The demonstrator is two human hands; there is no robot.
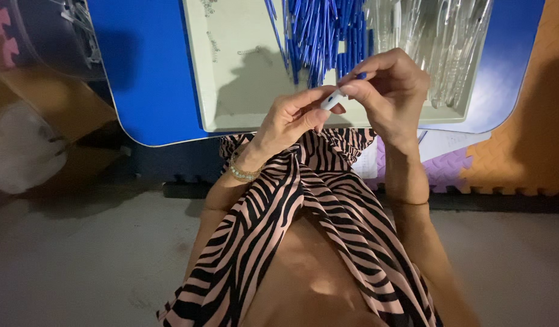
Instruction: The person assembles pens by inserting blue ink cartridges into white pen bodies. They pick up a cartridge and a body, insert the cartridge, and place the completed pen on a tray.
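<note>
My left hand [291,118] and my right hand [391,91] meet over the near edge of a pale green tray [243,66]. Between their fingertips they hold a small pen part [335,99], whitish with a blue end near my right thumb and forefinger. A beaded bracelet [242,173] circles my left wrist. Behind the hands, a heap of blue pen refills [319,33] lies in the tray's middle. A pile of clear pen barrels [440,36] fills its right side.
The tray rests on a blue table [146,72] with a rounded near edge. A few small metal springs [214,42] lie on the tray's left part. A cardboard box [55,109] and a white bag [19,151] stand at left. Orange and purple foam mats [522,151] lie at right.
</note>
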